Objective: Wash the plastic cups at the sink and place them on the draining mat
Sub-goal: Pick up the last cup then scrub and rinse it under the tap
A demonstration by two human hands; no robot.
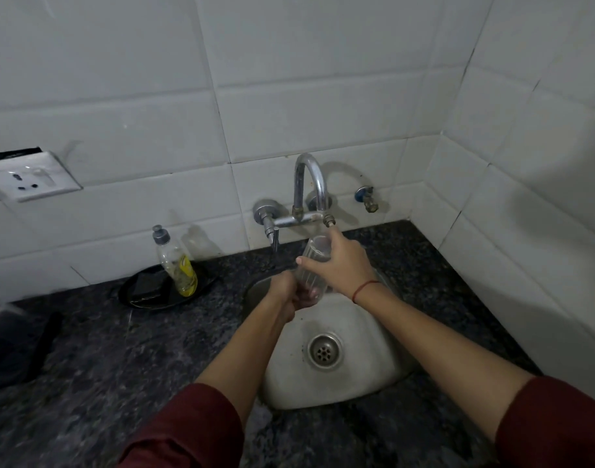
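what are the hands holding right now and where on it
Both hold one clear plastic cup over the sink: the right hand wraps its upper part below the faucet, and the left hand grips its lower end.

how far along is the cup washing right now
Done: nothing visibly; no washed cup stands on the counter in view. In hand: the left hand and right hand both grip a clear plastic cup over the sink, just below the tap spout. Left: finish rinsing it and set it on the draining mat, which I cannot pick out for certain here.
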